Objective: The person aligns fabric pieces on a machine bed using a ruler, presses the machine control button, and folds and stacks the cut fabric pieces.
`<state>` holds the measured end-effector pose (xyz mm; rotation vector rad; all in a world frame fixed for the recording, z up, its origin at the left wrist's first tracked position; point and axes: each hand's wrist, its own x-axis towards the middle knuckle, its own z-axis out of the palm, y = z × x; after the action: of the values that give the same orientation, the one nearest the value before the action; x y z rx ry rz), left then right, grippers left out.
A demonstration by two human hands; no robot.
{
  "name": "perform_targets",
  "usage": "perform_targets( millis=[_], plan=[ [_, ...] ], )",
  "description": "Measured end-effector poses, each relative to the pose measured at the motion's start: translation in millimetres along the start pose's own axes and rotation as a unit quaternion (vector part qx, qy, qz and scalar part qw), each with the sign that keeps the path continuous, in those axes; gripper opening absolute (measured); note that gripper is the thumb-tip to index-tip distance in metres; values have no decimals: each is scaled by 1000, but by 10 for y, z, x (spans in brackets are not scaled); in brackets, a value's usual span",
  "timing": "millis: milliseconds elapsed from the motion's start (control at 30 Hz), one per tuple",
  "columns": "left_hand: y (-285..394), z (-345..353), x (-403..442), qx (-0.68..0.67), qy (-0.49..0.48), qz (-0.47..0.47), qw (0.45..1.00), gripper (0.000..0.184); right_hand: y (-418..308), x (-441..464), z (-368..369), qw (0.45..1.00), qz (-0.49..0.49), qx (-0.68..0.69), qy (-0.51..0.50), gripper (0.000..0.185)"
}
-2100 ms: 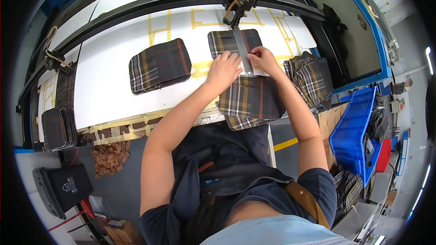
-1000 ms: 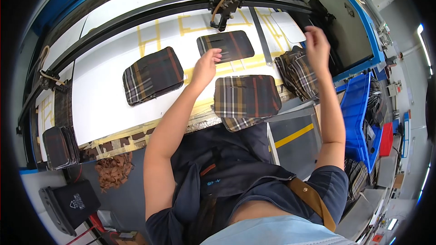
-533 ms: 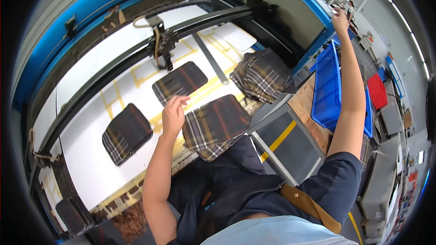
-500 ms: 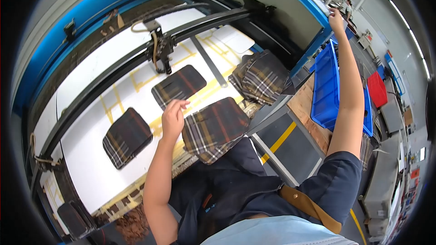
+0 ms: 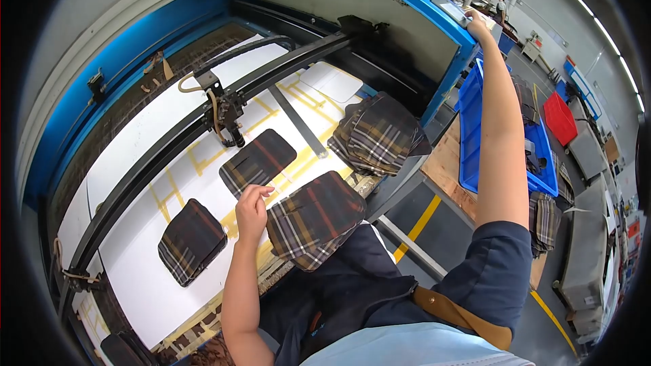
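Observation:
My left hand (image 5: 251, 211), its fingers curled together and apparently holding nothing, hovers over the white bed between two dark plaid fabric pieces. One of them, a rounded plaid piece (image 5: 258, 160), lies just beyond the fingertips. Beside the wrist, a stack of plaid pieces (image 5: 317, 211) rests at the machine's front edge. Another plaid piece (image 5: 192, 240) lies to the left. My right hand (image 5: 477, 26) reaches far out to the small control panel (image 5: 450, 11) on the blue machine housing. Its fingers are bent at the panel's edge, with no held object visible.
A black gantry rail (image 5: 163, 124) with a cutting head (image 5: 225, 116) spans the bed. A larger plaid pile (image 5: 377, 133) sits at the bed's right. Beneath my right arm, a blue crate (image 5: 469, 129) stands on a wooden surface (image 5: 445, 163). A red bin (image 5: 560, 116) and a person (image 5: 500, 7) are farther off.
The camera view has shifted, so the bed and fabric pieces appear lower. My right hand stays at the control panel, and my left hand remains over the bed. The fabric pieces keep their arrangement.

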<state>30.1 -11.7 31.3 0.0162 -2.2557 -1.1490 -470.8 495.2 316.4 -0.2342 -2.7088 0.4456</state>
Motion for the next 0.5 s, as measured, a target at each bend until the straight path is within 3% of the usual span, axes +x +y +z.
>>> perform_targets(
  millis=[167, 267, 400, 500],
  plan=[
    [-22, 12, -10, -2, 5, 0, 1000, 30, 46, 88, -9, 997, -67, 3, -35, 43],
    [-53, 32, -15, -5, 5, 5, 1000, 29, 11, -1, -40, 999, -45, -7, -28, 46],
    [15, 36, -19, -13, 13, 11, 1000, 28, -31, -97, 96, 991, 65, 60, 100, 60],
    [48, 31, -5, -6, 14, 77, 997, 23, 36, -121, 73, 991, 39, 72, 102, 62]
  ],
)
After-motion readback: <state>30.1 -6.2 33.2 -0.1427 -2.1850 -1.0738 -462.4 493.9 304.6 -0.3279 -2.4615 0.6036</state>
